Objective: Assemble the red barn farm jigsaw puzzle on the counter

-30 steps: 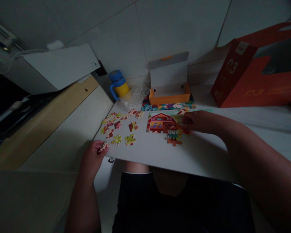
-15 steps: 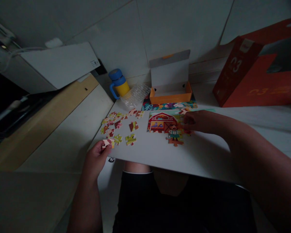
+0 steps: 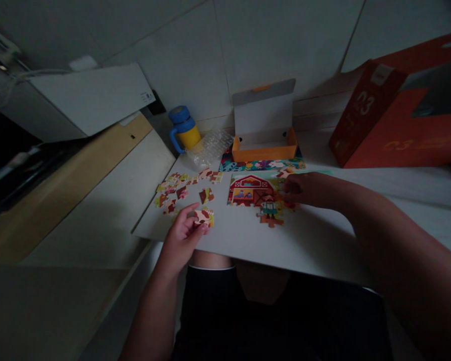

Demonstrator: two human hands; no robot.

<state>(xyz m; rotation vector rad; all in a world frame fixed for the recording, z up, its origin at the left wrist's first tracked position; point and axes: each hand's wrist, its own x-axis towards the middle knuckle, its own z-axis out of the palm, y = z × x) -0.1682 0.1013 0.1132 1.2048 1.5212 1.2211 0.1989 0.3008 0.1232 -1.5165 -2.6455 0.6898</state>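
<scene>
My left hand (image 3: 182,233) pinches a puzzle piece (image 3: 202,217), white with brown patches and a yellow-green edge, over the front left of the table. Past it lie several loose puzzle pieces (image 3: 182,192), and a brown and green piece (image 3: 206,195) sits apart from them. A partly joined puzzle (image 3: 242,193) shows a red barn, with a figure in a blue-green top below it. My right hand (image 3: 304,189) rests at its right edge, fingers curled; what they grip, if anything, is hidden. A red and white piece (image 3: 285,172) shows just beyond those fingers.
Behind the puzzle an open orange box (image 3: 265,152) stands on a colourful printed sheet (image 3: 244,164). Bubble wrap (image 3: 212,145) lies beside a blue and yellow flask (image 3: 188,131). At the right stands a large red-orange box (image 3: 398,115). The white tabletop (image 3: 225,240) ends near my lap.
My left hand has moved right with its puzzle piece, from the table's left corner toward the joined puzzle. My right hand has stayed at the puzzle's right edge.
</scene>
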